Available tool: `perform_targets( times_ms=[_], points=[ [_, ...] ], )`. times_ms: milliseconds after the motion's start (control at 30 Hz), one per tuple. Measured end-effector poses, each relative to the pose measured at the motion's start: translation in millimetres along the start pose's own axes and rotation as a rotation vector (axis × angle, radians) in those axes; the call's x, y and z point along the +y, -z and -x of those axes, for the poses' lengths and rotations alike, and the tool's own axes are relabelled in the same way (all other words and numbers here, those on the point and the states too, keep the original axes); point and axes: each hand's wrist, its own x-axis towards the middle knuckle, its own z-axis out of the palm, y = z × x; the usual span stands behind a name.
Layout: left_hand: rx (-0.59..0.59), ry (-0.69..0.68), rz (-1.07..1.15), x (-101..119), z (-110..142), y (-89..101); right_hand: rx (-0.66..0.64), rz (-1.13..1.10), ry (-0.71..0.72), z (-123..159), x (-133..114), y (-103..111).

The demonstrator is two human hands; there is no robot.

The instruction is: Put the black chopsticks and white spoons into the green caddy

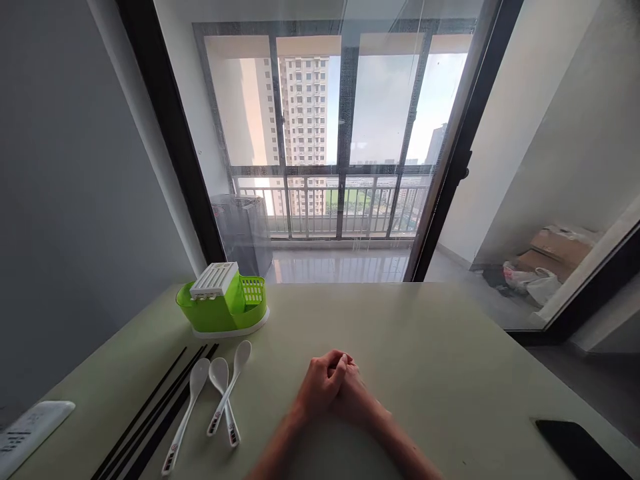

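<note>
My left hand (320, 383) and my right hand (351, 392) are clasped together on the tabletop, their fingers folded against each other. Both look closed, with no object showing between them. To their left lie three white spoons: one long spoon (187, 413), and two others, a spoon (234, 383) and a spoon (220, 377), crossing each other. Several black chopsticks (155, 407) lie side by side further left. Behind the spoons stands a green utensil holder (220, 312) with a white slotted top (216, 279); neither hand touches it.
The pale green table (400, 347) reaches to a glass door. A black phone-like slab (575, 443) lies at its right edge, and a white printed object (35, 430) at the left edge. Beyond the glass, cardboard boxes (560, 247) and bags sit on the floor at right.
</note>
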Motion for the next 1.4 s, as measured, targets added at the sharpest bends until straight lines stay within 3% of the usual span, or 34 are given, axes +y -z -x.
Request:
perform_targets(
  times_ms=[1400],
  points=[
    [0.065, -0.053, -0.142, -12, 13, -5.0, -0.022, 0.095, -0.051, 7, 8, -11]
  ],
)
